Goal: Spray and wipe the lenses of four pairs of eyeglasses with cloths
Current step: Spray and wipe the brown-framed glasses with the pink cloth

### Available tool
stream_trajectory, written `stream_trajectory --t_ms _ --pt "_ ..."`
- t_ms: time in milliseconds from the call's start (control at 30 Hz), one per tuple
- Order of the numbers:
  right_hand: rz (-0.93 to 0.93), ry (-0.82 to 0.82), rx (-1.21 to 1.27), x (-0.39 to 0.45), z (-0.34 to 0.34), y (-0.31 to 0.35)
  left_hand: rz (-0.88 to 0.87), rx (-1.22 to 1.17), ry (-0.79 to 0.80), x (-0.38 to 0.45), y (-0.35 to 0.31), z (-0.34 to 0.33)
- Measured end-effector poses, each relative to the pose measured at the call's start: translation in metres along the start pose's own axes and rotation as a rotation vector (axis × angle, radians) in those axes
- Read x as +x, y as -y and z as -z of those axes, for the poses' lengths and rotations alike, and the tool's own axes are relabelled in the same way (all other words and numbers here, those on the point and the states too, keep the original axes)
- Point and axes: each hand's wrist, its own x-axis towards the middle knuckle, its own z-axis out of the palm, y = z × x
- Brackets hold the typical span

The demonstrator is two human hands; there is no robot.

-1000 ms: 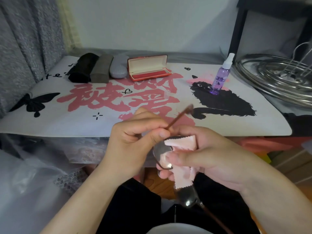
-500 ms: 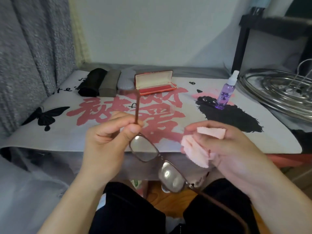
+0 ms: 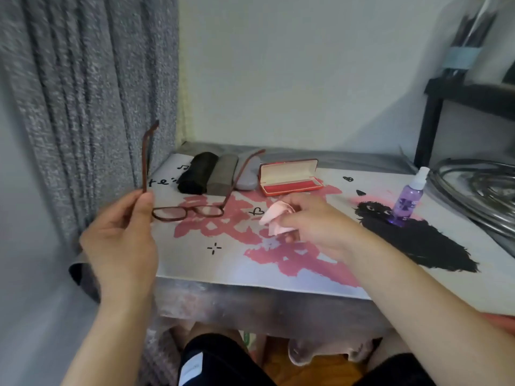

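My left hand [image 3: 122, 240] pinches one temple arm of the brown-framed eyeglasses [image 3: 186, 212], holding them up over the left part of the table with both arms unfolded and the lenses facing me. My right hand [image 3: 315, 224] is closed around a crumpled pink cloth [image 3: 276, 217], just right of the glasses and not touching them. A purple spray bottle [image 3: 408, 200] with a white nozzle stands upright on the mat at the right. An open red glasses case [image 3: 289, 176] lies at the back.
Three closed cases, black [image 3: 198, 172], brown-grey [image 3: 223, 174] and grey [image 3: 249, 176], lie side by side at the back left. A printed mat [image 3: 320, 263] covers the table. Metal racks [image 3: 479, 188] sit at the right, a grey curtain [image 3: 83, 107] hangs at the left.
My left hand lifted the glasses up and forward over the table, away from my lap. My right hand took the cloth off the lens and moved out over the mat.
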Motion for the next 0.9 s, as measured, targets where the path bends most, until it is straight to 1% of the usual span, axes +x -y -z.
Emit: stream_trajectory --t_ms 133,200,267,300,333,400,433,500,600,700,800,833,900 --pt "0.075 -0.077 0.127 0.032 -0.028 0.02 -0.042 0.03 -0.06 0.024 -0.006 0.011" --pt "0.116 -0.077 0.017 0.038 -0.039 0.026 -0.072 0.07 -0.065 0.032 -0.006 0.013" --pt "0.147 0.001 -0.14 0.039 -0.047 0.022 -0.076 0.118 -0.07 0.039 -0.003 0.016" --pt "0.175 -0.012 -0.186 0.038 -0.048 0.017 -0.077 0.142 -0.064 0.042 -0.002 0.017" --pt "0.21 -0.082 -0.203 0.036 -0.047 0.012 -0.084 0.161 -0.056 0.044 0.002 0.017" --pt "0.266 -0.283 -0.176 0.03 -0.04 0.003 -0.106 0.181 -0.053 0.045 0.006 0.016" --pt "0.29 -0.358 -0.162 0.028 -0.035 0.0 -0.113 0.18 -0.05 0.044 0.008 0.014" --pt "0.319 -0.413 -0.156 0.026 -0.025 -0.003 -0.086 0.168 -0.043 0.046 0.014 0.012" --pt "0.332 -0.391 -0.214 0.025 -0.015 -0.003 -0.093 0.206 -0.056 0.054 0.021 0.012" --pt "0.351 -0.329 -0.393 0.034 -0.022 -0.003 -0.199 0.267 -0.043 0.05 0.018 0.014" --pt "0.383 -0.181 -0.594 0.047 -0.045 -0.007 -0.337 0.288 0.068 0.039 0.026 0.023" --pt "0.405 -0.167 -0.627 0.051 -0.052 -0.008 -0.387 0.297 0.115 0.035 0.03 0.027" --pt "0.45 -0.204 -0.674 0.056 -0.063 -0.009 -0.504 0.398 0.178 0.028 0.038 0.035"
